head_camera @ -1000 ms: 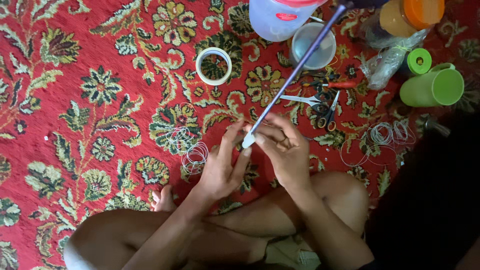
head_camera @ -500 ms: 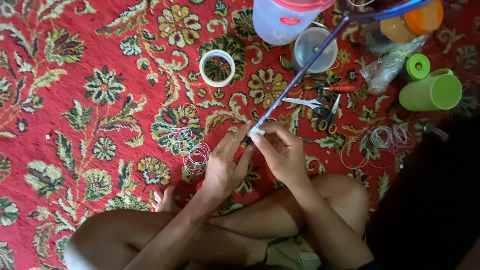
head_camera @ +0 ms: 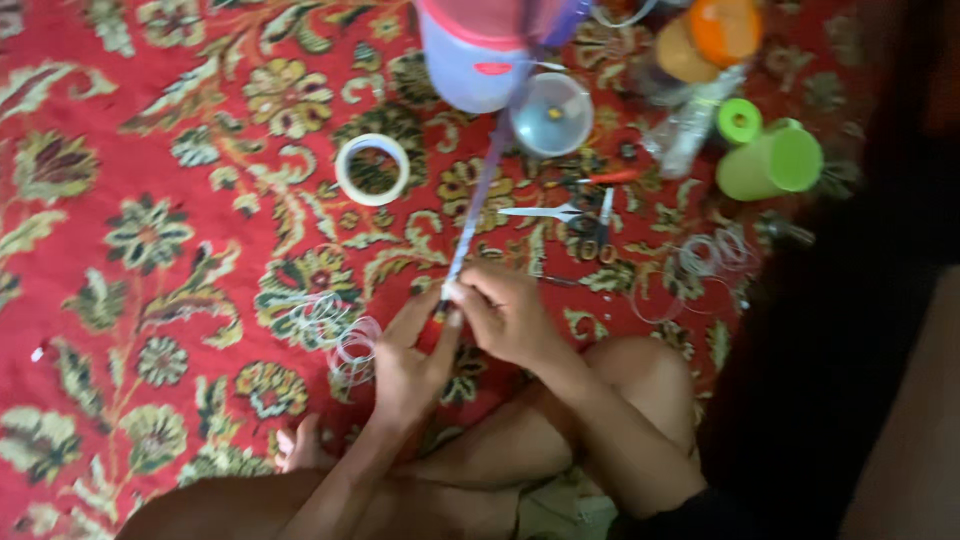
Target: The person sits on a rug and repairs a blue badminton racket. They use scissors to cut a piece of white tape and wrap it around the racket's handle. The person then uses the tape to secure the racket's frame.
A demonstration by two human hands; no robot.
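Pinching the near end of a long thin purple rod (head_camera: pixel 487 190) between fingers pressed together, the left hand (head_camera: pixel 408 362) and right hand (head_camera: pixel 510 318) work over the red carpet (head_camera: pixel 150 150); the step seemingly calls for a steady, close grip.

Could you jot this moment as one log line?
left hand: steadies stick end | right hand: pinches purple stick | scissors on carpet

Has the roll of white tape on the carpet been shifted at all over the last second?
No. The tape roll keeps its spot on the same carpet flower, left of the scissors. Only the camera moved; neither hand touches it.
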